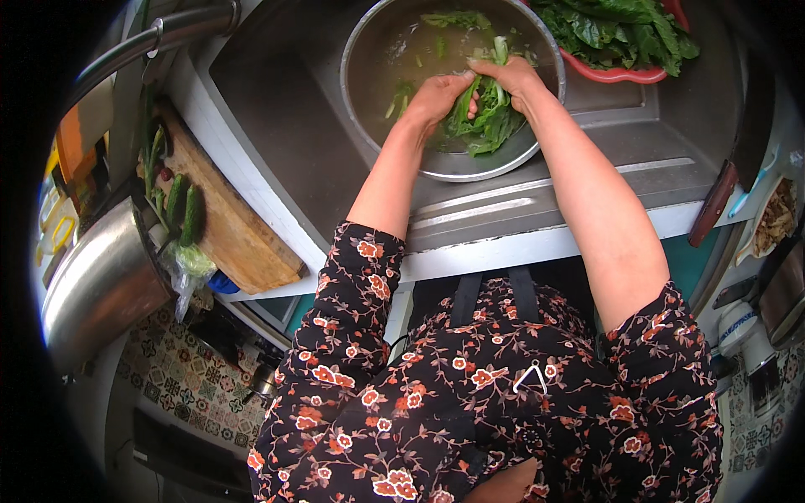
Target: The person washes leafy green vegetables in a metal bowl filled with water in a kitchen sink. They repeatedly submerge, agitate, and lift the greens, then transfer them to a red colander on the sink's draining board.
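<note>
Both my hands are in a round metal basin [478,174] of cloudy water, closed around a bunch of leafy greens [490,126]. My left hand [438,96] grips the bunch from the left, with its thumb on top. My right hand [513,77] holds the pale stem end on the right, and its thumb nearly meets the left one. The leaves hang down toward the near side of the basin. Loose green pieces [457,18] float in the water around them. Some of my fingers are hidden by the leaves.
The basin sits in a grey sink [277,109]. Behind it at the right, a red basket [625,75] holds more greens [608,33]. On the left are a wooden cutting board [235,226], cucumbers [192,216] and a metal pot [109,277]. A brown-handled knife [713,205] lies at the right edge.
</note>
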Available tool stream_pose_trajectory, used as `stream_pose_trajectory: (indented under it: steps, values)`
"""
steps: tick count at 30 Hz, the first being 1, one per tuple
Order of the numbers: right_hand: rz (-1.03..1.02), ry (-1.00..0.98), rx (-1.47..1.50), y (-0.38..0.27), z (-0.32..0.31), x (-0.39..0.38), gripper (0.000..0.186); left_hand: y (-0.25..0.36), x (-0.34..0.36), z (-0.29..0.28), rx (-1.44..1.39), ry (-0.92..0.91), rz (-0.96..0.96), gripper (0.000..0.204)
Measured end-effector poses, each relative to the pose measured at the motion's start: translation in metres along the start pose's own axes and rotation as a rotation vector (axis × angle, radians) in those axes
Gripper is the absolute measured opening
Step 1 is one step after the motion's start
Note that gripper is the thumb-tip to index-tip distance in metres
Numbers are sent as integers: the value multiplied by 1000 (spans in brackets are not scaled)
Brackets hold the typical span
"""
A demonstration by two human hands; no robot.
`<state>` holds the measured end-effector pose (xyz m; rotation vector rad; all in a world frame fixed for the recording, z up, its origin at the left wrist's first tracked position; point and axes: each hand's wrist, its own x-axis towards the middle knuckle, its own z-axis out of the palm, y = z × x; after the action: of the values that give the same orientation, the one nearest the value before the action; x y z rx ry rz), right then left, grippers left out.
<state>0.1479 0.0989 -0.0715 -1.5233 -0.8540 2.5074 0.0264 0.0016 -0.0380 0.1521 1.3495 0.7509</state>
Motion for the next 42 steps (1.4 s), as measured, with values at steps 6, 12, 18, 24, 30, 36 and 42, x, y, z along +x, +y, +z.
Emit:
stream_pose_trajectory:
  steps: [6, 12, 18, 24, 30, 36, 42]
  values:
    - [-48, 84, 31, 6, 2, 6, 22, -8, -14, -12, 228, -99, -7, 19]
    - [-28, 126, -10, -4, 13, -7, 15, 0, -28, -3, 482, -117, -236, 19]
    - [-54, 241, -357, -2, -4, 10, 39, 26, -33, -2, 1018, 498, 426, 29]
    - [-182, 98, -267, -12, 10, -9, 43, 29, 14, 1, 736, 632, 451, 26]
    - [225, 158, -350, -27, 15, -22, 57, 6, -2, 29, 660, 659, 486, 25]
    - [-8, 1, -41, 11, -11, 9, 30, 12, -12, 24, 576, 567, 458, 27]
    - [41, 27, -192, -13, 6, -7, 17, 49, 43, -17, -662, 336, 125, 17]
